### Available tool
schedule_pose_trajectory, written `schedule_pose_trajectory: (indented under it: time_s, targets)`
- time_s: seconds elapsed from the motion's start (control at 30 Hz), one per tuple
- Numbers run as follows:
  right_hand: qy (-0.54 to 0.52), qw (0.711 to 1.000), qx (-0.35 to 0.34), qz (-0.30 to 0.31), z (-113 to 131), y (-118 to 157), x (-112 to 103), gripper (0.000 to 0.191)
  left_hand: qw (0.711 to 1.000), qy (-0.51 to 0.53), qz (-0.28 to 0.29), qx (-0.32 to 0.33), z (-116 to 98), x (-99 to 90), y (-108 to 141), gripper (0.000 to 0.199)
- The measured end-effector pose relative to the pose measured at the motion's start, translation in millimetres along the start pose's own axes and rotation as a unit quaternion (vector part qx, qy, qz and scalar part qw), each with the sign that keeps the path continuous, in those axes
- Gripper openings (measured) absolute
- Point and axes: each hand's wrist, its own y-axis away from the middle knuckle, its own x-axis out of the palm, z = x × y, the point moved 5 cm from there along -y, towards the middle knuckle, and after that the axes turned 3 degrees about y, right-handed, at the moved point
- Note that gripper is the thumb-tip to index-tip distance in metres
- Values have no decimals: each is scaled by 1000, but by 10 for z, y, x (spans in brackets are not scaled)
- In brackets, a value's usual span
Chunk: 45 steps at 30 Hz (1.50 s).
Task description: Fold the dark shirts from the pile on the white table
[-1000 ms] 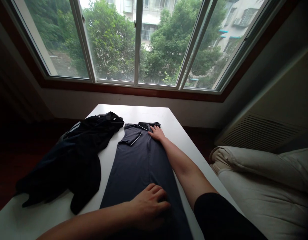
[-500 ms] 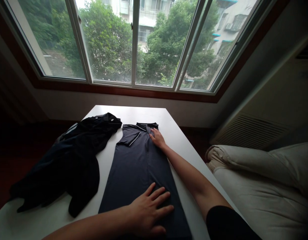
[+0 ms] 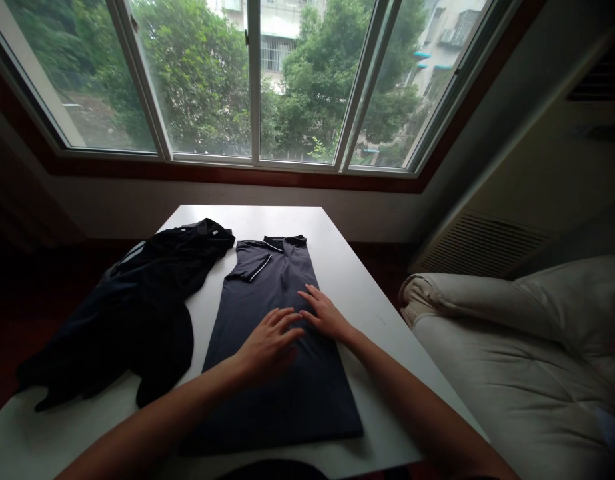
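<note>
A dark grey-blue polo shirt (image 3: 272, 393) lies folded lengthwise on the white table, its collar toward the window. One short sleeve (image 3: 252, 265) with white piping shows on its left side. My left hand (image 3: 271, 339) is over the middle of the shirt, fingers spread and holding nothing; whether it touches the cloth I cannot tell. Just right of it, my right hand (image 3: 326, 315) rests on the shirt near its right edge, with fingers stretched out. The fingertips of both hands come close together.
Dark clothes (image 3: 132, 320) lie in a loose heap on the left of the white table (image 3: 367, 347), overhanging its left edge. A pale padded sofa (image 3: 487, 347) stands at the right. Beyond the table is a wide window (image 3: 254, 100).
My right hand has slid from near the collar back to the shirt's middle. My left hand has moved up and left from the lower part. The view has shifted, showing the shirt's hem.
</note>
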Motion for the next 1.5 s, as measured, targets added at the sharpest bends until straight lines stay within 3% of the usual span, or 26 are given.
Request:
schedule_pose_trajectory:
  time_s: [0.17,0.27,0.4,0.53,0.63,1.1,1.33,1.5]
  targets:
    - [9,998,-48,34,150,6,-29,64,995,-42,-47,-83,653,-88,113,40]
    - [12,997,-52,62,91,8,-29,66,986,-69,-60,-137,1035,-99,176,34]
    - [19,993,-62,95,-16,-1,-42,68,971,-112,-67,-203,1371,-117,219,34]
    - [41,992,-73,98,-88,-31,-37,68,949,-134,-15,-285,1624,-70,292,53]
    - [55,991,-77,91,-123,-65,-19,67,946,-126,28,-298,1746,1,337,63]
    - [74,993,-78,53,-30,-9,-59,61,951,-152,7,-270,1691,100,330,65]
    - [81,992,-81,61,-1,21,-106,62,963,-152,21,-222,1552,153,300,63]
    - [85,991,-86,53,-12,28,-104,61,980,-138,15,-142,1361,136,243,63]
